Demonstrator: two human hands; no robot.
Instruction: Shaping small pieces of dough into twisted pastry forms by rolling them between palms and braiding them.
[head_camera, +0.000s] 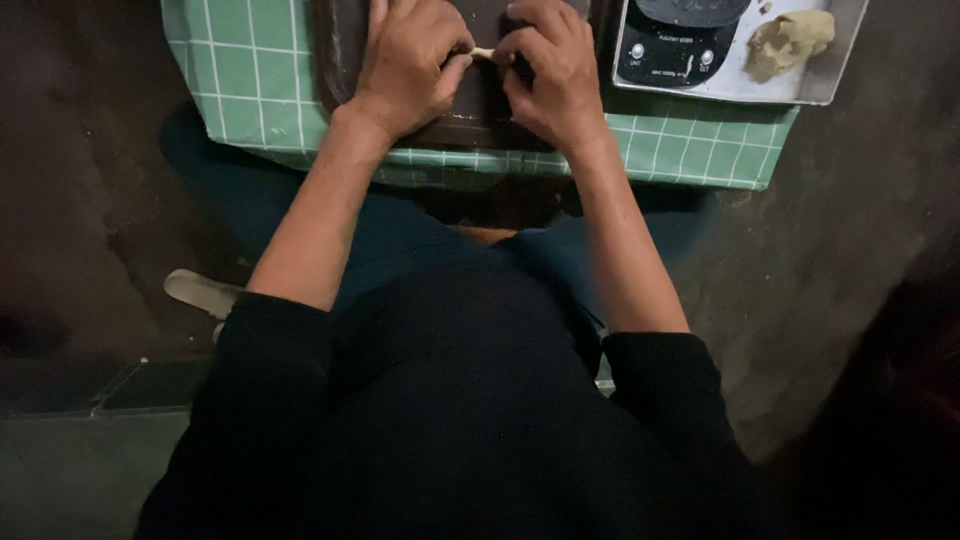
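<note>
The top edge cuts off the dark tray (345, 60), the black scale (675, 45), the metal tray (830, 90) and the knuckles of the left hand (405, 65) and right hand (555, 70). The pale dough strip (484, 53) between the hands shows only as a sliver, its length hidden by fingers. The pale shoe (200, 292) lies partly behind the left arm.

Low table (700, 150) sits in front of the seated person, cloth (250, 100) spread over it. Dark tray (340, 60) on the cloth, centre-left. Both hands over the tray – left hand (408, 62) and right hand (553, 70) side by side, a small strip of dough (484, 53) between their fingertips. Right of the dark tray: metal tray (730, 88) holding a kitchen scale (680, 45), dough lump (790, 40) to the scale's right. Sandal (200, 292) on the floor – left of the person's legs.
</note>
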